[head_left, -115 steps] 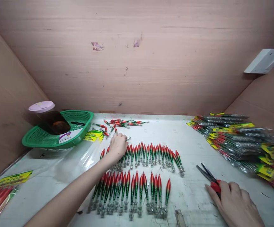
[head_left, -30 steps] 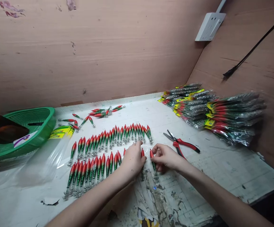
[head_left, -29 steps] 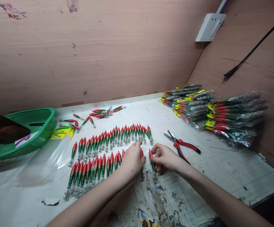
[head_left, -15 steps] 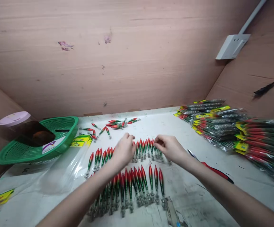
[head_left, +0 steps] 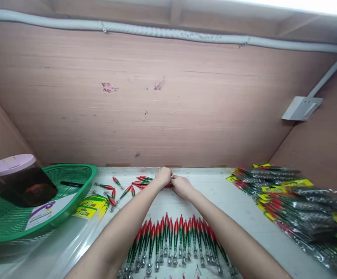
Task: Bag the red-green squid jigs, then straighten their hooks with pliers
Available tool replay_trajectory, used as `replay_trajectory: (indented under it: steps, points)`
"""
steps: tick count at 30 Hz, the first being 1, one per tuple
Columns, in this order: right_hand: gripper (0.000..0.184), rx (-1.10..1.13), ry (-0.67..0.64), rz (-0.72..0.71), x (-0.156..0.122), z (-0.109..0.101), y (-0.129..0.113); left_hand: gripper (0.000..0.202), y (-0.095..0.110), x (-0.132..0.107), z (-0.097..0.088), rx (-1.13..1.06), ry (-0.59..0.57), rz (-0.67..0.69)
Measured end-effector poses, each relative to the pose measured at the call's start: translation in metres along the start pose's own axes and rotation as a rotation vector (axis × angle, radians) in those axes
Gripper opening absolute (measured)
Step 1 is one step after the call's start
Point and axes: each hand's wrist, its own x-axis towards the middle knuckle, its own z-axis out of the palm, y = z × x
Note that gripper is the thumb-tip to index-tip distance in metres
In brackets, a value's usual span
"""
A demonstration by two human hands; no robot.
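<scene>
My left hand (head_left: 163,176) and my right hand (head_left: 182,186) meet at the back of the white table, fingers closed in and nearly touching. A red-tipped squid lure (head_left: 168,186) shows just beneath them; whether the fingers grip it is hidden. Left of my left wrist lies a loose heap of red-and-green squid lures (head_left: 140,182), with a few more lures (head_left: 125,192) scattered farther left. Between my forearms, a row of squid lures (head_left: 176,236) lies side by side, red tips pointing away from me and hook crowns toward me.
On the left, a green basket (head_left: 78,205) holds a lidded dark jar (head_left: 17,182) and a black pen (head_left: 71,184). Beside it lie clear bags with yellow header cards (head_left: 91,206). Bagged lures (head_left: 290,205) are piled on the right. A pink-brown wall (head_left: 185,116) closes the back.
Both hands have moved away from the laid-out row to the back of the table and come together. The view has tilted up, bringing the conduit into sight and leaving the red-handled tool out.
</scene>
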Motion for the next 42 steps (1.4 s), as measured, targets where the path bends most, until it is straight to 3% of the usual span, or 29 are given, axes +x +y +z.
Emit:
replay_trajectory:
  steps: [4,7,15,19,22,25,29,32,37,42]
  points:
    - [0.029,-0.019,-0.054,0.037,-0.018,0.000,0.012,0.030,0.004,0.008,0.010,-0.107,-0.004,0.028]
    - [0.028,0.048,-0.022,0.085,-0.039,-0.004,0.024,0.030,0.005,0.003,0.007,-0.204,0.052,0.063]
    - [0.021,0.530,0.203,0.114,-0.102,-0.014,0.034,0.015,-0.018,-0.059,-0.016,-0.550,0.381,0.169]
    - [0.018,0.782,0.283,0.115,-0.115,-0.011,0.024,0.013,-0.030,-0.076,-0.021,-0.734,0.484,0.107]
    - [0.024,0.964,0.324,0.105,-0.128,-0.016,0.015,0.020,-0.026,-0.089,-0.025,-0.916,0.538,0.039]
    - [0.033,1.143,0.295,0.083,-0.153,-0.030,0.003,0.031,-0.008,-0.123,-0.024,-1.118,0.447,0.017]
    - [0.038,1.346,0.132,0.065,-0.193,-0.047,-0.015,0.042,0.025,-0.190,-0.022,-1.341,0.186,0.002]
    - [0.037,1.457,0.003,0.059,-0.218,-0.054,-0.025,0.044,0.043,-0.229,-0.024,-1.578,-0.006,-0.087]
    - [0.030,1.559,-0.125,0.030,-0.243,-0.056,-0.033,0.041,0.057,-0.254,-0.025,-1.713,-0.171,-0.147]
    - [0.029,1.602,-0.129,0.024,-0.254,-0.055,-0.037,0.038,0.069,-0.263,-0.025,-1.722,-0.260,-0.139]
